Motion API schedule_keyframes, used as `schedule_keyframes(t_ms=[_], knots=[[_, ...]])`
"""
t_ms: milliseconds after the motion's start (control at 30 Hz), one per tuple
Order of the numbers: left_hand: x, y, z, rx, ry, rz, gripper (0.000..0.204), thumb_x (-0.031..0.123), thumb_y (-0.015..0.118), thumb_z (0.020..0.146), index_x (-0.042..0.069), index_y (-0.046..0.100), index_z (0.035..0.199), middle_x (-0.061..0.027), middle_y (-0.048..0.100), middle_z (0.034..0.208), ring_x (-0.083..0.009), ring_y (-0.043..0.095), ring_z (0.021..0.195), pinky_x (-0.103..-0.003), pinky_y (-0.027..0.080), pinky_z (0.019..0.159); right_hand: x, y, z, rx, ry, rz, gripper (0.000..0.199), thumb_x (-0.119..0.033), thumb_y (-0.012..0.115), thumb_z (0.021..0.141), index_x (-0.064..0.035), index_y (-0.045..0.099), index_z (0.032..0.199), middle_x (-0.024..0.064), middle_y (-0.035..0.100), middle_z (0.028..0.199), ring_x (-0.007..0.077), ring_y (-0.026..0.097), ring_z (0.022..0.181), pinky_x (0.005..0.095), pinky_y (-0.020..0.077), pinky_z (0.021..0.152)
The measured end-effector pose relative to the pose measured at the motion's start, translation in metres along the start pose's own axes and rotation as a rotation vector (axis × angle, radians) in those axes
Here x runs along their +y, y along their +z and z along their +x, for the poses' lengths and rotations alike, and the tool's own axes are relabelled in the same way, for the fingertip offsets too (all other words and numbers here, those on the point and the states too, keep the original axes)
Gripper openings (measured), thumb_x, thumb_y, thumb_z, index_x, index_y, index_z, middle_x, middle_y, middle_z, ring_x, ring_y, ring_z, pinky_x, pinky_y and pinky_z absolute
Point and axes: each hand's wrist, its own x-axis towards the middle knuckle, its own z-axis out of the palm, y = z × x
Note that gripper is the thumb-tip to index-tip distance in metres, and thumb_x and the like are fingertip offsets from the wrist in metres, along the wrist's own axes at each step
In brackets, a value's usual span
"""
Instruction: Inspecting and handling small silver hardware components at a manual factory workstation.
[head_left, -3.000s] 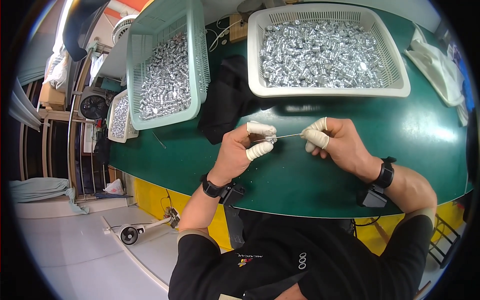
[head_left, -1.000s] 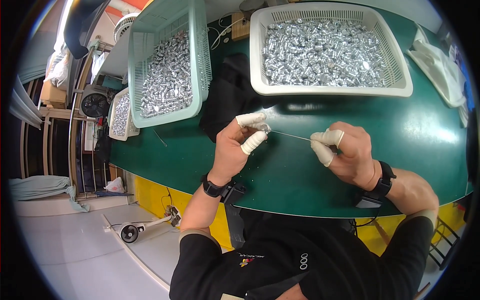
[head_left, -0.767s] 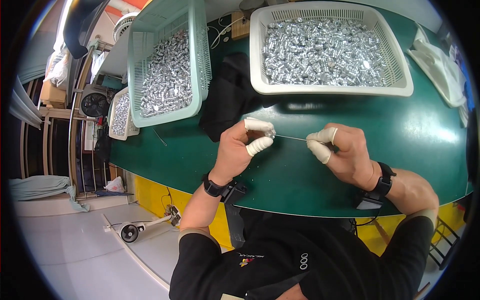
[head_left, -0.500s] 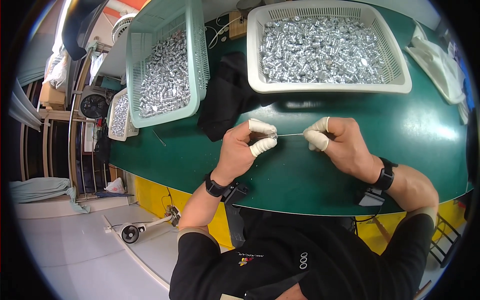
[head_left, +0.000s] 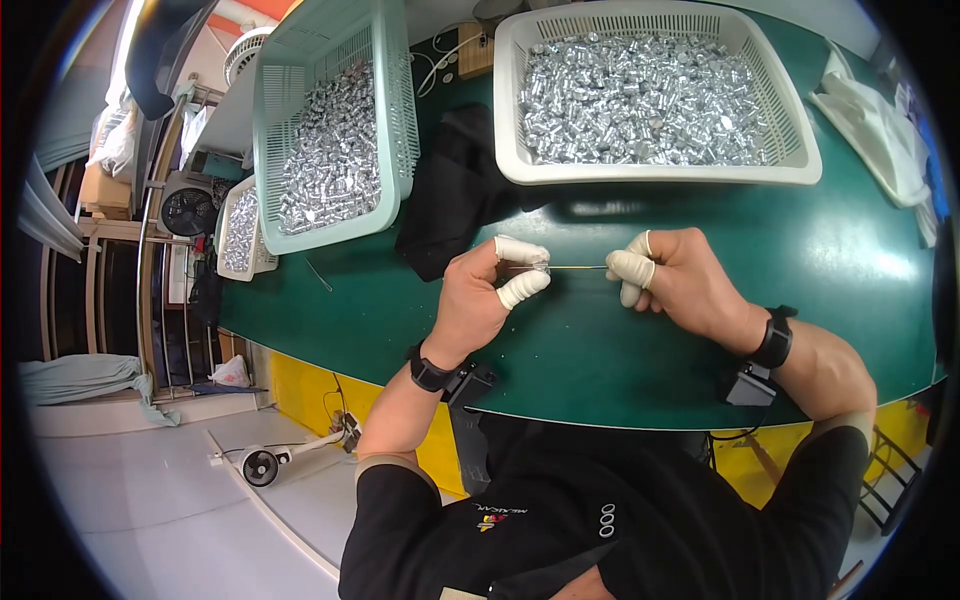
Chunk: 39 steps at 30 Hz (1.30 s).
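Over the green table, my left hand point(head_left: 472, 305) pinches a small shiny metal piece point(head_left: 541, 267) between its thumb and forefinger, both in white finger cots. A thin metal rod point(head_left: 578, 267) runs level from that piece to my right hand point(head_left: 690, 280). The right fingertips, also in white cots, are closed on the rod's right end. On the left side, a thin tip pokes out past the piece, between thumb and forefinger. Most of the metal piece is hidden by the fingertips. Both hands are just in front of a white basket point(head_left: 660, 176) full of similar silver pieces.
A pale green basket point(head_left: 330, 240) and a smaller white one point(head_left: 224, 262), both with silver pieces, stand to the left. Black cloth point(head_left: 450, 205) lies between the baskets. A thin metal tool point(head_left: 320, 277) rests on the green table point(head_left: 600, 365). White cloth point(head_left: 875, 130) lies far right.
My right hand has rolled at the wrist, with its thumb and fingers shifted on the rod. The left hand has moved very slightly left, still pinching the metal piece.
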Motion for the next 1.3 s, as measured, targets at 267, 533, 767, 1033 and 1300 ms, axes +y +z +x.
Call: schedule_keyframes(t_ms=[267, 533, 767, 1033, 1300], knots=[[0.002, 0.000, 0.002, 0.011, 0.200, 0.233, 0.021, 0.000, 0.075, 0.087, -0.001, 0.067, 0.106, -0.0058, 0.067, 0.098, -0.0132, 0.065, 0.089, -0.026, 0.053, 0.082, -0.002, -0.002, -0.001, -0.056, 0.038, 0.041, 0.030, -0.025, 0.064, 0.099, -0.0004, 0.068, 0.084, 0.0032, 0.066, 0.066, 0.0080, 0.058, 0.057, 0.0219, 0.0444, 0.052], [0.002, -0.002, 0.000, -0.011, 0.006, -0.011, 0.022, 0.001, 0.075, 0.088, -0.001, 0.066, 0.107, -0.0067, 0.067, 0.098, -0.0137, 0.065, 0.090, -0.026, 0.053, 0.081, 0.008, -0.001, -0.003, 0.118, -0.717, -0.524, 0.018, -0.017, 0.069, 0.093, -0.0002, 0.068, 0.089, 0.0073, 0.065, 0.066, 0.0159, 0.060, 0.056, 0.0292, 0.0474, 0.054], [0.000, -0.001, 0.002, -0.005, 0.046, 0.018, 0.021, 0.000, 0.074, 0.088, -0.002, 0.066, 0.107, -0.0068, 0.067, 0.098, -0.0137, 0.065, 0.091, -0.027, 0.052, 0.082, 0.001, 0.001, 0.002, 0.037, -0.214, -0.083, 0.012, -0.013, 0.073, 0.088, -0.0014, 0.070, 0.091, 0.0111, 0.064, 0.068, 0.0214, 0.060, 0.057, 0.0346, 0.0481, 0.055], [-0.001, 0.000, 0.000, -0.050, 0.027, -0.031, 0.021, 0.000, 0.074, 0.088, -0.001, 0.065, 0.107, -0.0068, 0.067, 0.100, -0.0138, 0.065, 0.091, -0.027, 0.053, 0.083, -0.001, -0.006, -0.002, -0.004, -0.561, -0.388, 0.012, -0.011, 0.073, 0.089, -0.0002, 0.070, 0.093, 0.0095, 0.065, 0.073, 0.0182, 0.061, 0.061, 0.0335, 0.0493, 0.057], [-0.001, -0.003, 0.001, -0.009, -0.057, -0.149, 0.020, 0.002, 0.074, 0.089, -0.001, 0.065, 0.106, -0.0083, 0.069, 0.099, -0.0149, 0.067, 0.088, -0.028, 0.055, 0.079, 0.004, -0.001, -0.001, 0.151, -0.660, -0.406, 0.013, -0.003, 0.074, 0.084, -0.0020, 0.072, 0.096, 0.0127, 0.063, 0.077, 0.0285, 0.061, 0.065, 0.0342, 0.0492, 0.058]])
